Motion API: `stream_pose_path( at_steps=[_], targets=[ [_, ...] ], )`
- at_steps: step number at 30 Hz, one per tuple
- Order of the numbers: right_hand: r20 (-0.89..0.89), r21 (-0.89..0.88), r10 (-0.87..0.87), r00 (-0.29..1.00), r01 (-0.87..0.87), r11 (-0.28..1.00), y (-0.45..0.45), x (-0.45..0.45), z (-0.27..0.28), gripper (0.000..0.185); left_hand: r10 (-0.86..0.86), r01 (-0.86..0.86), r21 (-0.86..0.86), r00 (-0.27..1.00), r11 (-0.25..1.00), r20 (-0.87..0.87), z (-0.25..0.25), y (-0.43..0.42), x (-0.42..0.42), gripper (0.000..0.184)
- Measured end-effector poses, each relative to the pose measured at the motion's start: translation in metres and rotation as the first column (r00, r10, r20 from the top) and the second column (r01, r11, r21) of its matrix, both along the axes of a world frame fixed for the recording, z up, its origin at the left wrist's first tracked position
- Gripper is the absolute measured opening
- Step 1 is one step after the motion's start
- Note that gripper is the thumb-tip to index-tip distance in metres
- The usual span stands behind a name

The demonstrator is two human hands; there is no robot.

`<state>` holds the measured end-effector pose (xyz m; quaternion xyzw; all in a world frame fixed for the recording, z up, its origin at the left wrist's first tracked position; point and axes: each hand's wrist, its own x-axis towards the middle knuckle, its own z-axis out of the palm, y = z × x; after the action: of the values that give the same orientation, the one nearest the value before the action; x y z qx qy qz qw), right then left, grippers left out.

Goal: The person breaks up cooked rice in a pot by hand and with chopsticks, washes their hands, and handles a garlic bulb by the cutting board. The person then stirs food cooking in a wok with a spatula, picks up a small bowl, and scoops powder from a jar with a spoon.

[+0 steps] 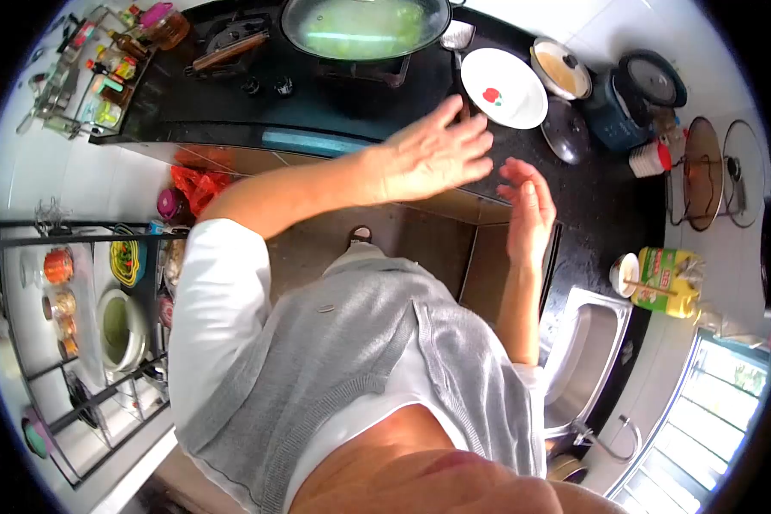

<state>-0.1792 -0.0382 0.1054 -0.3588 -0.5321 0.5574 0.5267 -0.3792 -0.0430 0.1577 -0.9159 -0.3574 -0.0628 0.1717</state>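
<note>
In the head view, my left hand reaches across from the left with its fingers spread, just in front of a white dish with a red flower pattern. Nothing shows in it. Close by on the right is my right hand, raised before the counter, its fingers loosely bent and apart, with no object visible. A spatula lies left of the dish; its handle passes partly behind my left hand. A large pan under a glass lid stands on the stove at the top, with something green inside.
Right of the dish are a lidded pot, a dark lid and a blue cooker. A steel sink is at lower right, near a yellow bag. A black rack stands left.
</note>
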Motion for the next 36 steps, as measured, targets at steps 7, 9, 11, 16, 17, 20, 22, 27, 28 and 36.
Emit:
stream_pose_path(
  at_steps=[7,9,11,16,17,20,22,27,28,36],
  targets=[
    [0.187,0.182,-0.098,0.978,0.063,0.981,-0.019,-0.035,0.012,0.014,-0.008,0.008,0.003,1.000,1.000,-0.004,0.011,-0.002,-0.035,0.032],
    [0.293,0.421,-0.152,0.944,0.016,0.907,-0.019,-0.043,0.015,0.012,0.025,-0.033,-0.130,0.998,0.991,-0.056,0.012,-0.004,-0.039,0.018],
    [0.253,0.448,-0.171,0.952,0.041,0.893,-0.022,-0.052,0.021,0.016,-0.019,0.014,-0.097,0.998,0.995,-0.054,0.010,-0.004,-0.042,0.011],
    [0.284,0.570,-0.308,0.908,0.098,0.815,-0.036,-0.061,0.025,0.014,-0.105,0.102,-0.098,0.994,0.990,-0.030,0.003,-0.005,-0.043,0.008],
    [0.312,0.585,-0.363,0.878,0.123,0.801,-0.040,-0.061,0.026,0.017,-0.099,0.096,-0.100,0.995,0.990,-0.026,0.004,-0.006,-0.041,0.009],
    [0.336,0.620,-0.392,0.857,0.112,0.777,-0.051,-0.057,0.028,0.026,-0.107,0.104,-0.142,0.994,0.984,-0.017,0.006,-0.009,-0.031,0.010],
    [0.387,0.680,-0.427,0.817,0.059,0.731,-0.059,-0.053,0.032,0.030,-0.126,0.121,-0.185,0.992,0.975,-0.018,0.007,-0.012,-0.020,0.011],
    [0.391,0.747,-0.520,0.760,0.068,0.662,-0.073,-0.045,0.031,0.034,-0.301,0.303,0.001,0.944,0.953,0.138,0.001,-0.020,0.009,0.014],
    [0.392,0.758,-0.523,0.757,0.056,0.650,-0.078,-0.043,0.030,0.034,-0.314,0.317,-0.005,0.940,0.948,0.136,0.003,-0.022,0.017,0.014],
    [0.187,0.725,-0.431,0.883,0.171,0.667,-0.112,0.017,0.015,0.023,-0.252,0.241,-0.226,0.967,0.944,-0.020,0.004,-0.047,0.081,0.011]
  ],
)
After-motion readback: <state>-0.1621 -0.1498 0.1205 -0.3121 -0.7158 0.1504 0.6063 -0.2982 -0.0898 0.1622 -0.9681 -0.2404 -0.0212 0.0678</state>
